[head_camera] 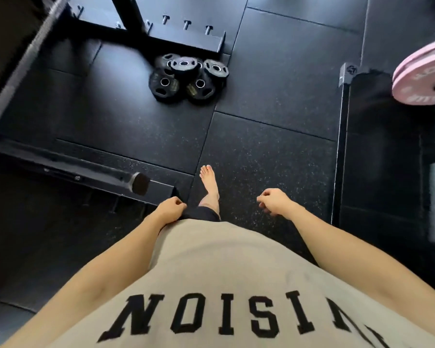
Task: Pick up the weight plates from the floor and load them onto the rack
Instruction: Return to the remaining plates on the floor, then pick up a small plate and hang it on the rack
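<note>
Several small black weight plates (187, 77) lie in an overlapping heap on the dark rubber floor ahead of me, just in front of the black rack's base (186, 43). Short pegs (186, 25) stick up along that base. My left hand (170, 206) hangs by my hip with loosely curled fingers and holds nothing. My right hand (274, 200) hangs out to the side, fingers also loosely curled and empty. Both hands are well short of the plates. One bare foot (209, 182) is stepping toward the heap.
A black bar with a capped end (140, 184) juts out low on the left, close to my left hand. A barbell with pink plates (423, 74) runs along the right edge above a black platform (377, 151). Rubber floor lies between me and the heap.
</note>
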Demonstrator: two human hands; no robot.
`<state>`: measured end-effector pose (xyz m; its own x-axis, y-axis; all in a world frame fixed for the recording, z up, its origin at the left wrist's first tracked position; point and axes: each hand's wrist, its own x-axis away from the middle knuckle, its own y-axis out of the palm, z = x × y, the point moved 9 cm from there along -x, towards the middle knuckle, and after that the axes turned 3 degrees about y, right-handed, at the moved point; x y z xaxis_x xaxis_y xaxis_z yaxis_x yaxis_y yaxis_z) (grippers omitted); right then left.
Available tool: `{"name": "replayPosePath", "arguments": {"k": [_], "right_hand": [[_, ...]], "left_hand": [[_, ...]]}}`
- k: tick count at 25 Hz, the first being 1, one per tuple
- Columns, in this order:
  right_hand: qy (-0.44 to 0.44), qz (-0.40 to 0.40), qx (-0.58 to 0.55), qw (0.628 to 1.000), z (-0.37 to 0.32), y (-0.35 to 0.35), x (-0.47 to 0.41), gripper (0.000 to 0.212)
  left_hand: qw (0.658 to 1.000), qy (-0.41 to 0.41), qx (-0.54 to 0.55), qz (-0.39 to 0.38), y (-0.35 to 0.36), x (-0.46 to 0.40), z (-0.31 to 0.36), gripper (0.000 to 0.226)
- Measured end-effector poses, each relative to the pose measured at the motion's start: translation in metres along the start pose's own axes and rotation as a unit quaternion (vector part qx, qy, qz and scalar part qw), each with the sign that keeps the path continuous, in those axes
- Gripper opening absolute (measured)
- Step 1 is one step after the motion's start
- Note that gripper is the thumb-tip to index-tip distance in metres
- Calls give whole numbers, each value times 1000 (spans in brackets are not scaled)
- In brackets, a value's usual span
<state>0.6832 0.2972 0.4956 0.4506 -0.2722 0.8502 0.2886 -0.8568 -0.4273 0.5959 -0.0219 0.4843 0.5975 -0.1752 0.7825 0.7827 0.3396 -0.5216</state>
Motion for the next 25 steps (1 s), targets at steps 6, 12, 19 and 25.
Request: {"name": "replayPosePath", "arguments": {"k": [6, 12, 19, 25], "right_hand": [[-20, -11, 24, 999, -142, -91, -98, 15], [-60, -10, -16, 998, -289, -176, -178, 14], [-44, -45, 7, 998, -424, -265, -305, 13], [-18, -100, 40, 994, -535, -327, -385, 17]], "left_hand": [[999, -21, 32, -3, -125, -114, 61, 30], [994, -39, 98, 26, -265, -205, 117, 29], [984, -84, 148, 59, -380, -325, 179, 24], [971, -160, 175, 43, -449, -394, 214, 24]]}}
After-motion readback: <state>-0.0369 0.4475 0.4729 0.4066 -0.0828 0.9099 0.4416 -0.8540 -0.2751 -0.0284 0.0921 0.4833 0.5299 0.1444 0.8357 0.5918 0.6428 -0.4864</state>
